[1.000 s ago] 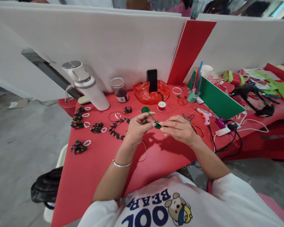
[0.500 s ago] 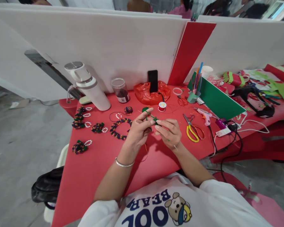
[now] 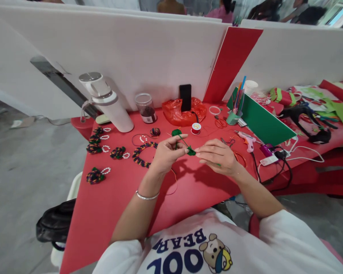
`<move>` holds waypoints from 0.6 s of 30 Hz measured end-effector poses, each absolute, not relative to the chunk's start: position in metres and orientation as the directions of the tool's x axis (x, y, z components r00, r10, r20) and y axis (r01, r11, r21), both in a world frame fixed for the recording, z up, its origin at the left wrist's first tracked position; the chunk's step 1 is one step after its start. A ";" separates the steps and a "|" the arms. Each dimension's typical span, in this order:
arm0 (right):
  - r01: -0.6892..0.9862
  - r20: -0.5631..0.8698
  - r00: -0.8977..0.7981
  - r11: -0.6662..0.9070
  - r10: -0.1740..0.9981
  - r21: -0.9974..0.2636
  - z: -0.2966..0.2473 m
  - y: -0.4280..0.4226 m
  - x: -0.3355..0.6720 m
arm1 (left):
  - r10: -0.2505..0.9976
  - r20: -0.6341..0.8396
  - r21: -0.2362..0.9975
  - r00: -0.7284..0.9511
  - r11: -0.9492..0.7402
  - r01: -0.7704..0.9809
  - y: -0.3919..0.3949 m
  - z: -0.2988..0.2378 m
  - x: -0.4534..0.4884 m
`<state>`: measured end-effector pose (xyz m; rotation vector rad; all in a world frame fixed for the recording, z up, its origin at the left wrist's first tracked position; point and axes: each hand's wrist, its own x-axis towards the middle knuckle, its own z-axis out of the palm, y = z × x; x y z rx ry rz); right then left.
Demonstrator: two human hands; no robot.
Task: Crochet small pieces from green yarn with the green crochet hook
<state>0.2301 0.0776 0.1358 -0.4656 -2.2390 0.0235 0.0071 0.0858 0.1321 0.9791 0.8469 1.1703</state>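
My left hand (image 3: 168, 152) is closed, thumb and fingers pinching a small green yarn piece (image 3: 191, 151). A green strand runs over its raised index finger, near a green yarn ball (image 3: 176, 132) on the table behind. My right hand (image 3: 218, 155) is closed too, its fingertips pressed together at the piece's right edge. A small green bit shows under the right fingers; what it belongs to is hidden. Left of my hands lies a ring of dark multicoloured yarn (image 3: 140, 158), partly covered by my left hand. A red thread spool (image 3: 196, 128) stands beyond them.
Multicoloured yarn pieces with white bead loops (image 3: 95, 175) lie at left. A white flask (image 3: 114, 110), a jar (image 3: 146, 110) and a phone (image 3: 185, 97) on a red plastic bag (image 3: 170, 114) stand behind. At right are scissors (image 3: 240, 158), a glue gun (image 3: 247, 140) and a power strip (image 3: 270, 159).
My right hand has moved right and its fingers have straightened, now covering most of the yellow-handled tool. The green piece shows more openly between my hands. My left hand has barely shifted.
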 end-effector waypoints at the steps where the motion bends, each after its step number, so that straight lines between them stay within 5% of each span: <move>1: 0.309 0.743 -0.566 0.927 0.358 -0.211 0.136 0.076 0.229 | 0.979 -0.028 0.938 0.204 0.096 -0.332 0.086 0.132 0.007; 12: 0.013 0.583 -0.310 0.617 0.751 -0.787 0.128 0.072 0.228 | 0.940 0.009 0.959 0.340 0.087 -0.268 0.084 0.126 0.001; 18: -0.179 0.403 -0.089 0.383 0.911 -0.906 0.096 0.067 0.199 | 0.943 -0.001 0.926 0.334 0.127 -0.355 0.082 0.129 0.006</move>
